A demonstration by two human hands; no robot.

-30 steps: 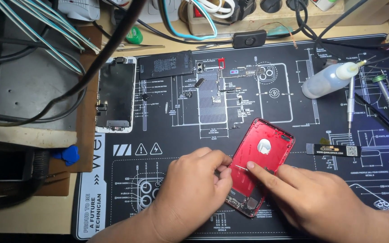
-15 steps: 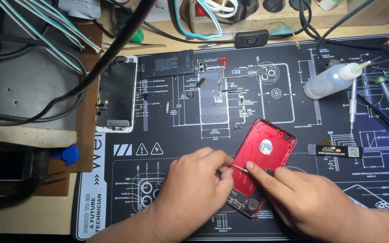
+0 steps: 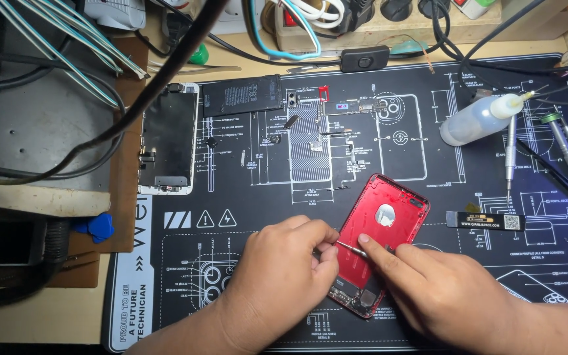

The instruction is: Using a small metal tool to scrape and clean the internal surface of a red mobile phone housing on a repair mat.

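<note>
The left hand pinches thin tweezers over the red phone shell, where small parts sit. The right hand presses it flat with open fingers.

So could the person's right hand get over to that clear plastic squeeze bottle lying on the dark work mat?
Probably yes. The right hand rests on the red phone housing, and the bare mat between it and the clear plastic squeeze bottle holds nothing tall; only a flat black strip lies nearby.

The scene is viewed by a single head-worn camera, aimed steeply down from close above the black printed rubber work mat covering the tabletop.
</note>
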